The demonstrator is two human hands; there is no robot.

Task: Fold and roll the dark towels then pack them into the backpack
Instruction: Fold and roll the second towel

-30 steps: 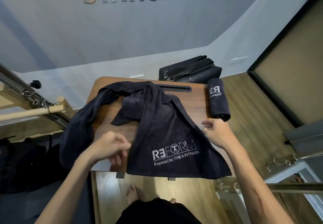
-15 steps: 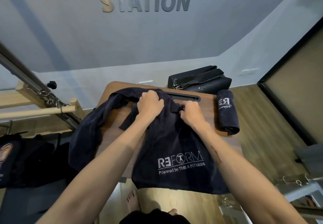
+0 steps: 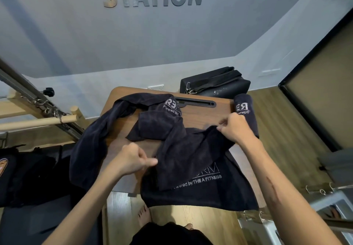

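While backpack (image 3: pixel 28 176) sits left | both hands pinch towel (image 3: pixel 191 154)

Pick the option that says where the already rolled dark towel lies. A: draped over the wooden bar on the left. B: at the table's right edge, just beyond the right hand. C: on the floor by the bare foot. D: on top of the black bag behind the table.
B: the rolled towel lies at the right edge of the wooden table, just beyond the right hand, which pinches the unfolded towel.
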